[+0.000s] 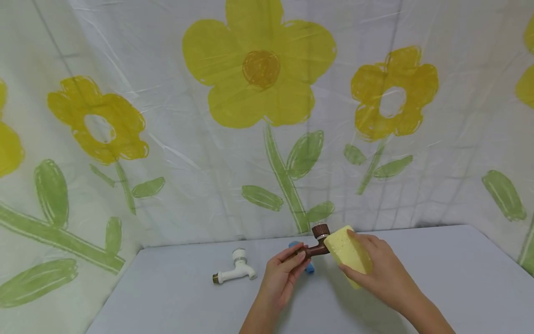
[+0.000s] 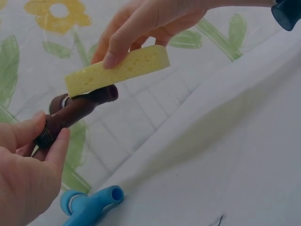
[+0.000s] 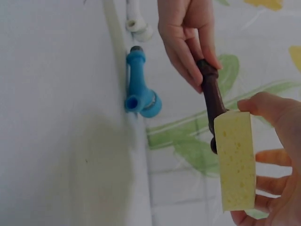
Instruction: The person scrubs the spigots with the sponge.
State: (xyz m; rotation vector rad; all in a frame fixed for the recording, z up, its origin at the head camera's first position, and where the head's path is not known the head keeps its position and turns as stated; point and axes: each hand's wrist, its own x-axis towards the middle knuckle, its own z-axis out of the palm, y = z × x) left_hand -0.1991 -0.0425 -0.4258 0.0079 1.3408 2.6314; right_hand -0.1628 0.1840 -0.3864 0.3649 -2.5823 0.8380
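Observation:
My left hand grips a dark brown faucet by its threaded inlet end, holding it up off the table. In my right hand is a yellow sponge, pinched between the thumb and fingers. One end of the sponge lies against the faucet's body near the spout, as the left wrist view shows with the sponge over the faucet. Behind the left hand a blue faucet lies on the table, mostly hidden in the head view. Left of that hand lies a white faucet with a brass-coloured threaded end.
The pale table reaches back to a white curtain printed with yellow flowers and green leaves. This curtain hangs along the table's back edge and around both sides.

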